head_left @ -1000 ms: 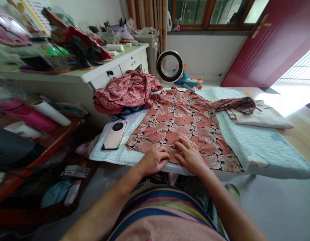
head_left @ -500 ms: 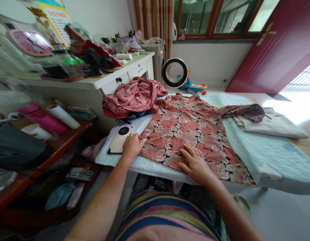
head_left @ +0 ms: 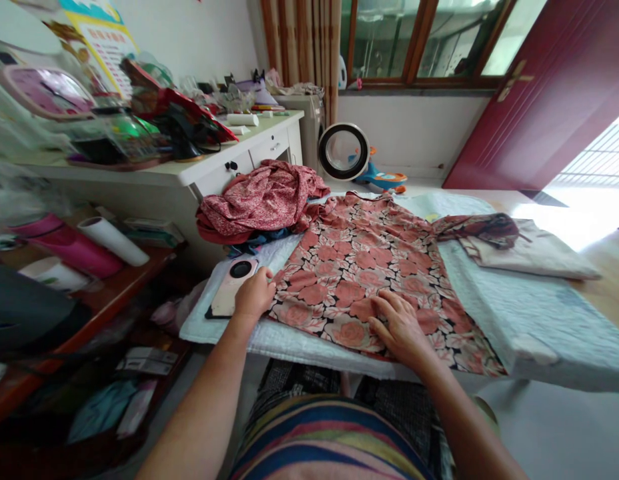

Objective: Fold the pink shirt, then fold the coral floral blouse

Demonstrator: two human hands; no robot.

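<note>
A floral blouse [head_left: 349, 280] in rust red, beige and black lies spread flat, its neck end away from me and one sleeve stretched to the right. My left hand [head_left: 254, 295] is closed at the blouse's left edge near the hem, with the cloth pinched at its thumb side. On the lower middle of the blouse, my right hand [head_left: 399, 328] rests palm down with its fingers apart. A cream phone [head_left: 223, 297] with a big round black camera lies just left of my left hand, partly covered by it.
Beneath everything is a padded pale blue cloth [head_left: 549, 327] on a table. A heap of red patterned clothes [head_left: 269, 200] sits at the back left, and folded beige cloth [head_left: 534, 257] at the right. To the left stand a cluttered white desk [head_left: 189, 175] and a red-brown shelf [head_left: 117, 297].
My left hand has curled tighter at the blouse's edge. My right hand has slid slightly rightward over the cloth. The whole view has shifted a little.
</note>
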